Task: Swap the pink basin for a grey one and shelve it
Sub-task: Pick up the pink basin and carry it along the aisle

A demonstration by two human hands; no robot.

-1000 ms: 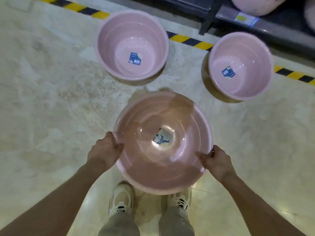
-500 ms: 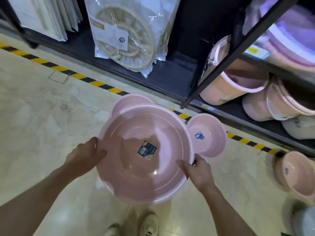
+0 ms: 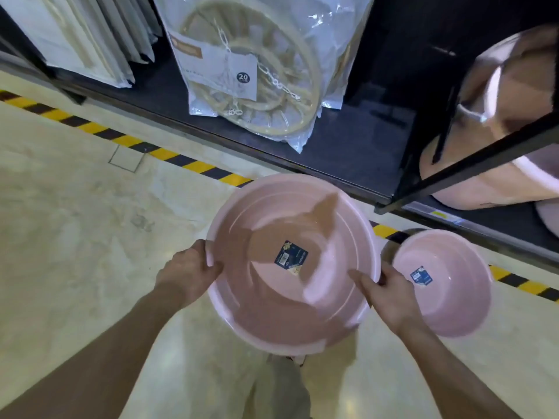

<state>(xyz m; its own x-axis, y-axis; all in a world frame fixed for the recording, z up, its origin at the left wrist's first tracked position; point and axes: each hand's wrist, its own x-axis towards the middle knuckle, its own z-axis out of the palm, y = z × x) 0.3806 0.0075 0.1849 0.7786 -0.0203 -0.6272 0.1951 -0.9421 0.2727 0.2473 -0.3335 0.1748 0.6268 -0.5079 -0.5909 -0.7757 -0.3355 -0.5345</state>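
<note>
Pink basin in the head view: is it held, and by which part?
Yes. The left hand and right hand hold the large pink basin by opposite sides of its rim.

Head view looks steeply down, near floor (image 3: 75,237).

**Bare forearms, khaki trousers**

Two bare forearms, no sleeves, watch or rings visible. Left hand (image 3: 189,275) and right hand (image 3: 393,297) ungloved, fingers bare. Below, khaki-grey trousers (image 3: 279,388), loose and creased at the leg. Footwear mostly hidden, only a pale sliver showing.
</note>
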